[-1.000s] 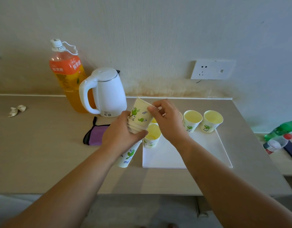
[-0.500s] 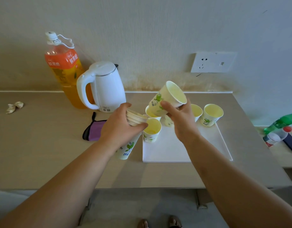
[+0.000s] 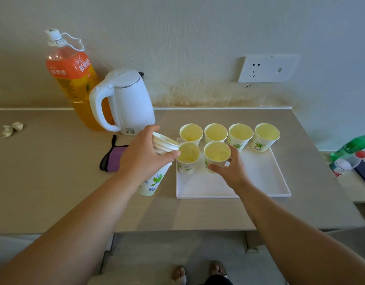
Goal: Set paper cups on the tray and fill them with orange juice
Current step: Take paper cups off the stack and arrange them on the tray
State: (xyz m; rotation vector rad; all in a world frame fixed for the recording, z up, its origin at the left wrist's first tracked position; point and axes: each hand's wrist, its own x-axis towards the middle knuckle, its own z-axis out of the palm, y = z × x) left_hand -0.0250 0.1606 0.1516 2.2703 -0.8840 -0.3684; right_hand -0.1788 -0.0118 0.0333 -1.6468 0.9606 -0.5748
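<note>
A white tray (image 3: 257,182) lies on the beige counter. Several empty paper cups with green leaf print stand on it: a back row (image 3: 241,135) and two in front. My right hand (image 3: 232,168) holds the front right cup (image 3: 216,155), which stands upright on the tray. My left hand (image 3: 142,159) grips a tilted stack of nested paper cups (image 3: 154,182) just left of the tray, its rims next to the front left cup (image 3: 187,159). The orange juice bottle (image 3: 74,79), capped, stands at the back left against the wall.
A white electric kettle (image 3: 126,101) stands in front of the bottle. A purple and black pouch (image 3: 111,159) lies left of my left hand. Crumpled paper (image 3: 11,129) sits far left. A green bottle (image 3: 354,146) and small items lie on a lower surface at the right.
My right hand pulled one cup off the stack, carried it right and down, and set it on the tray in the front row. My left hand kept the stack.
</note>
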